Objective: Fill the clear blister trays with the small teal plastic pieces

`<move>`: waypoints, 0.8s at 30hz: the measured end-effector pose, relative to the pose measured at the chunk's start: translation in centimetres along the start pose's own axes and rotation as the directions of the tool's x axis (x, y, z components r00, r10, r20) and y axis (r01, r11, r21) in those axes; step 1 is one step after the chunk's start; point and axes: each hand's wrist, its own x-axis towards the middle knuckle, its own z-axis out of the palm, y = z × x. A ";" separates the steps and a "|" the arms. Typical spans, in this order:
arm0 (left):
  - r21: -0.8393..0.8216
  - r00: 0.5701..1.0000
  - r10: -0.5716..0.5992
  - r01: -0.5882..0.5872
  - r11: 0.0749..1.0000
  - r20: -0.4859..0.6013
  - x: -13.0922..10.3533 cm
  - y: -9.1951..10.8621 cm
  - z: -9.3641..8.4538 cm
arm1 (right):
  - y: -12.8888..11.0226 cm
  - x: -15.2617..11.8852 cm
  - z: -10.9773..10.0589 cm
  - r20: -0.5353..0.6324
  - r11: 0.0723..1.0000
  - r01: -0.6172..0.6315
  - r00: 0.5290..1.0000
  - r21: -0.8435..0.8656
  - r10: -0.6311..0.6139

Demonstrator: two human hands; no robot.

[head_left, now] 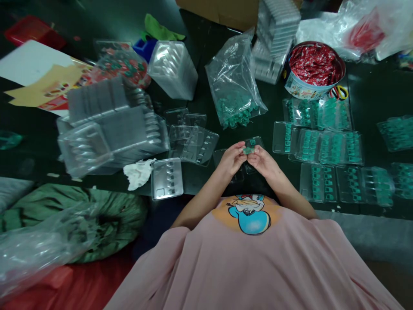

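Close to the table's near edge, my left hand and my right hand meet with fingertips pinched on a small translucent green plastic piece. Under and just beyond the fingers lies a clear plastic blister tray, with another green piece in it. Left of my hands, several clear trays overlap loosely, and a single tray sits by the edge. Beyond my hands is a clear bag with many loose green pieces at its mouth. To the right, overlapping trays hold rows of green pieces.
Tall stacks of clear trays stand at left, centre back and back right. A round tin holds red packets, with scissors beside it. Crumpled white tissue lies near the edge. Green cloth bulges below the table.
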 end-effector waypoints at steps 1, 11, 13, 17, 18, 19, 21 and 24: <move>0.006 1.000 0.019 -0.019 1.000 -0.019 0.0 0.0 0.1 | 0.0 -0.1 0.0 -0.009 1.000 0.003 1.000 -0.014 -0.004; 0.106 0.972 0.165 -0.149 0.983 -0.165 -0.6 -0.3 1.4 | 0.3 -0.5 0.7 -0.078 0.990 0.118 0.989 -0.073 -0.124; 0.083 0.981 0.137 -0.126 0.989 -0.138 -0.8 -0.4 1.3 | 0.4 -0.4 0.5 -0.080 0.990 0.130 0.988 -0.054 -0.134; 0.003 0.998 0.001 -0.001 1.000 -0.057 -0.8 -0.2 0.8 | 0.4 -0.4 0.1 -0.026 0.993 0.098 0.995 -0.059 -0.099; -0.020 0.999 -0.038 0.037 0.999 -0.038 -0.7 -0.1 0.6 | 0.4 -0.5 0.0 -0.019 0.995 0.084 0.996 -0.062 -0.085; -0.044 0.997 -0.073 0.072 0.996 -0.021 -0.7 -0.1 0.5 | 0.3 -0.6 0.0 -0.020 0.996 0.068 0.997 -0.061 -0.069; -0.083 0.992 -0.124 0.125 0.989 0.014 -0.6 0.0 0.4 | 0.2 -0.8 -0.1 -0.038 0.999 0.034 0.999 -0.040 -0.036; -0.091 0.986 -0.157 0.162 0.983 0.054 -0.5 -0.1 0.7 | -0.4 -1.2 -0.4 -0.063 1.000 0.004 0.998 0.001 -0.004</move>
